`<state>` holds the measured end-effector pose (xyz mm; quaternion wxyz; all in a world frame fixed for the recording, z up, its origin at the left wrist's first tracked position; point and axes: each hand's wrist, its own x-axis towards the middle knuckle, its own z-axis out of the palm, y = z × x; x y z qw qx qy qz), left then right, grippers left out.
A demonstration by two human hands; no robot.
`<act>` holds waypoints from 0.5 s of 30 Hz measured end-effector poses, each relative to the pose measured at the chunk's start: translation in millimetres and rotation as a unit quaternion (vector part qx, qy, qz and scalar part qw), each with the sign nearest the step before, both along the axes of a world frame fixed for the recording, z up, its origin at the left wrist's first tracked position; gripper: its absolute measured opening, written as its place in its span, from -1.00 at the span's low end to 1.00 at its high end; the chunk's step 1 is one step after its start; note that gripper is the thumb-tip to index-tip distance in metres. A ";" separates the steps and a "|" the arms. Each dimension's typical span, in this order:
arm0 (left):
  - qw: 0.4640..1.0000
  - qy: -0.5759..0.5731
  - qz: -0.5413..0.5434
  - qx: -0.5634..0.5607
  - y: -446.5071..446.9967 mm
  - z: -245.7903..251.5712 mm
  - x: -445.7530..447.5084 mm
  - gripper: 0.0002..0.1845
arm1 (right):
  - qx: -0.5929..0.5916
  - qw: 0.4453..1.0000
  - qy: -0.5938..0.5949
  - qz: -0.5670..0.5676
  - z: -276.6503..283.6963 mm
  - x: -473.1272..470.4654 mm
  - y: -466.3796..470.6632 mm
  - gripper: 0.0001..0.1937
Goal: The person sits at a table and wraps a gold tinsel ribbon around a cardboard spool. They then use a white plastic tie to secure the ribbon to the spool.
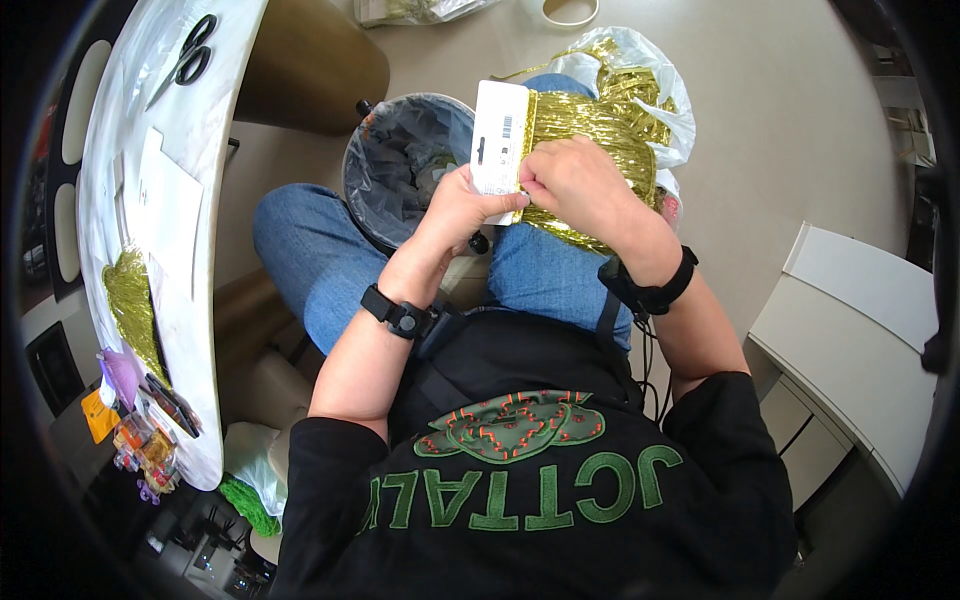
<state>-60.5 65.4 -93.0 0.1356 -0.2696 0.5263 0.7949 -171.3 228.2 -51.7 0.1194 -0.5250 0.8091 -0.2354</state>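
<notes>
A white header card (pixel 496 120) with printed writing and a barcode is gripped at its lower edge by my left hand (pixel 465 204), the thumb lying across its corner. Gold metallic tinsel fringe (pixel 592 120) extends to the right from the card and drapes over my right knee. My right hand (pixel 574 184) pinches at the seam between card and fringe, its fingertips close to my left thumb. Beyond the knee, a clear plastic bag (pixel 675 124) holds more gold tinsel. What lies under my right fingers is hidden.
A lined waste bin (pixel 409 161) stands between my knees. On the marble table (pixel 180 247) at left lie black-handled scissors (pixel 184 64), white card (pixel 169 210), gold tinsel (pixel 133 307) and small packets (pixel 146 446). A roll of tape (pixel 570 11) is on the floor; a white cabinet (pixel 840 345) stands right.
</notes>
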 end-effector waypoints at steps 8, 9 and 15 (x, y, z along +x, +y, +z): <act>0.999 0.022 0.037 -0.030 9.0 -3.1 0.5 -0.52 | -0.043 0.986 -0.069 -0.143 9.5 13.6 7.0 -0.89; 0.998 0.027 0.046 -0.032 10.5 -3.8 0.7 -0.54 | -0.042 0.973 -0.115 -0.195 13.8 16.9 9.3 -0.88; 0.997 0.030 0.057 -0.040 14.5 -5.9 1.0 -0.50 | 0.045 0.968 -0.149 -0.198 24.9 31.4 5.2 -0.89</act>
